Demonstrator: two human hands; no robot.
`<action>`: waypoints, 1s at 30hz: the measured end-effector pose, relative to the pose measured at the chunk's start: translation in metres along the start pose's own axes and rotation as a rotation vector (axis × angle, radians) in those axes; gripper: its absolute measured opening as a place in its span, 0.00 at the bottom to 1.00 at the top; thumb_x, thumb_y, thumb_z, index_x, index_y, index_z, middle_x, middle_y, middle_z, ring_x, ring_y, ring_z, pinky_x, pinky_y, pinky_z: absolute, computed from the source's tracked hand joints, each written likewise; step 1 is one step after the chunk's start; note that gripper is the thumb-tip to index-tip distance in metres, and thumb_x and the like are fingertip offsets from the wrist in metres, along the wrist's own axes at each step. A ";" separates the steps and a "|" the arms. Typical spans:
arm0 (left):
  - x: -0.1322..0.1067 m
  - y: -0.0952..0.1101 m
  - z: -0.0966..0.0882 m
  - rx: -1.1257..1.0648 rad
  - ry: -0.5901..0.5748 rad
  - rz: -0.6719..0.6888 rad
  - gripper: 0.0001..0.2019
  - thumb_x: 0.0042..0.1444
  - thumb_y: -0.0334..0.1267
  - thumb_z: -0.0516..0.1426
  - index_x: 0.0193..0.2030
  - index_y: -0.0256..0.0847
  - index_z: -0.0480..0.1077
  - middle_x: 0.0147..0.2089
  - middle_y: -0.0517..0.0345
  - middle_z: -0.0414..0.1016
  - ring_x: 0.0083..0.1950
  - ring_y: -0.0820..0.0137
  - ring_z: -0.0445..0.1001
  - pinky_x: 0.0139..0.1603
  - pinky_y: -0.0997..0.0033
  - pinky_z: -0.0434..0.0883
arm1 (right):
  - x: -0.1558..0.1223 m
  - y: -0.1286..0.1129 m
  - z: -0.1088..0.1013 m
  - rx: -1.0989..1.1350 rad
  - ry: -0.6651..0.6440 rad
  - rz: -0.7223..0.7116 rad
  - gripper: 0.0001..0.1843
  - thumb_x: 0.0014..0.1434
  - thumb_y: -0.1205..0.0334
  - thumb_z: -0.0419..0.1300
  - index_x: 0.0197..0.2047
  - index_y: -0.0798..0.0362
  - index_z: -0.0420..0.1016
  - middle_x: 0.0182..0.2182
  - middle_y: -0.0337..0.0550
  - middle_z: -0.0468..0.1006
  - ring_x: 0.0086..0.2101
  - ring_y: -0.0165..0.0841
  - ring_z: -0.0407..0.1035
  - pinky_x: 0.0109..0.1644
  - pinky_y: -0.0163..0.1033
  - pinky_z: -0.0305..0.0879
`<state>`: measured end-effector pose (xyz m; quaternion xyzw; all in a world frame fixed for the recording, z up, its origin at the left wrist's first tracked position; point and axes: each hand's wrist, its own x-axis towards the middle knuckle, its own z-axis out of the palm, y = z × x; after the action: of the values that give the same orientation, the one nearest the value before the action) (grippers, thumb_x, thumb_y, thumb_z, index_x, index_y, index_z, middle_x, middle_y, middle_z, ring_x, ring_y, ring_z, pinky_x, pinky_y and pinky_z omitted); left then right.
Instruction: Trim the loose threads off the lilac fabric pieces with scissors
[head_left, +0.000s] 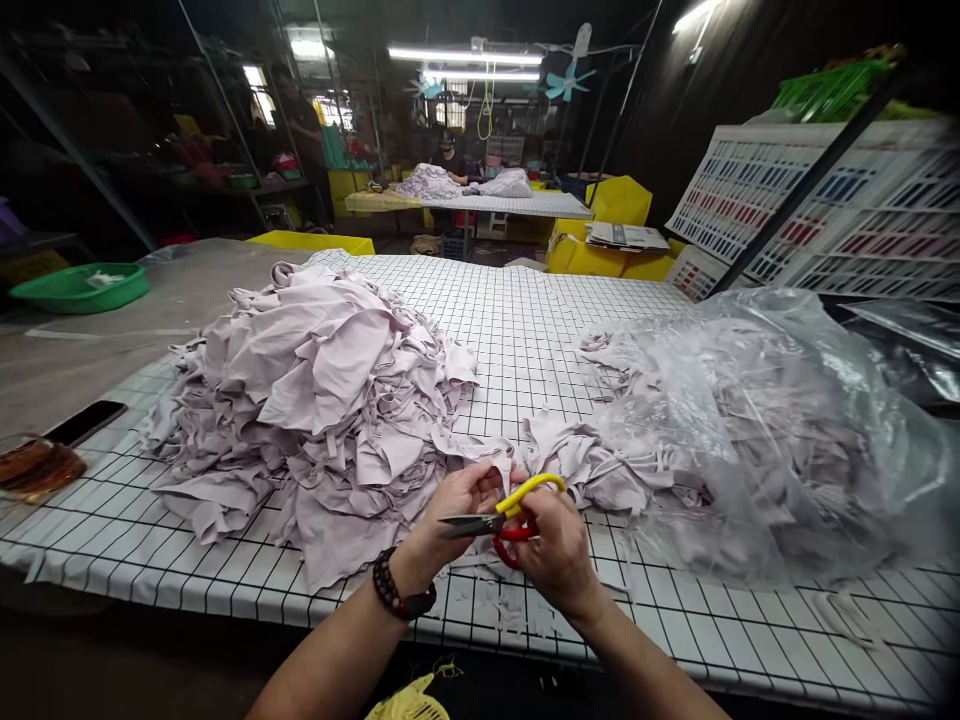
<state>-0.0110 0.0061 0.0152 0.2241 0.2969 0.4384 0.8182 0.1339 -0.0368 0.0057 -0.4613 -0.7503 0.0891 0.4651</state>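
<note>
My right hand is closed around scissors with one yellow and one red handle. Their dark blades point left, across the front of my left hand. Between the fingers of that left hand is a pale lilac fabric piece, pinched near its edge; the right fingertips are close to it too. A tall heap of similar fabric pieces stands to the left. To the right, more lilac pieces spill out of a clear plastic bag. Small fabric scraps lie below my hands.
Black grid lines cross the white table cover. At left are a dark phone, a brown object and a green basket. A slanted pole rises at right before white racks. Beyond, a person is at another table.
</note>
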 end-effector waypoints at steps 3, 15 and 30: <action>-0.007 0.005 0.004 0.030 -0.043 -0.033 0.15 0.53 0.44 0.60 0.40 0.32 0.73 0.32 0.54 0.74 0.23 0.79 0.65 0.25 0.79 0.64 | -0.008 0.000 -0.001 0.103 -0.061 0.070 0.16 0.51 0.71 0.59 0.42 0.45 0.66 0.40 0.45 0.76 0.40 0.41 0.71 0.47 0.49 0.65; -0.019 0.010 -0.003 0.509 -0.087 0.095 0.19 0.57 0.53 0.54 0.33 0.36 0.67 0.25 0.61 0.68 0.18 0.78 0.63 0.20 0.77 0.61 | 0.021 0.007 0.023 0.876 -0.087 0.680 0.20 0.47 0.59 0.68 0.37 0.48 0.62 0.39 0.40 0.74 0.33 0.32 0.71 0.34 0.37 0.69; -0.019 0.005 -0.009 0.559 0.088 0.314 0.17 0.56 0.50 0.56 0.31 0.37 0.73 0.32 0.52 0.73 0.20 0.78 0.60 0.20 0.76 0.59 | 0.019 0.022 0.031 0.948 -0.077 0.794 0.24 0.43 0.52 0.70 0.34 0.48 0.59 0.29 0.36 0.73 0.24 0.29 0.66 0.26 0.35 0.63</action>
<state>-0.0284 -0.0068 0.0180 0.4640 0.4029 0.4699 0.6337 0.1206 -0.0003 -0.0124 -0.4450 -0.4163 0.5957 0.5233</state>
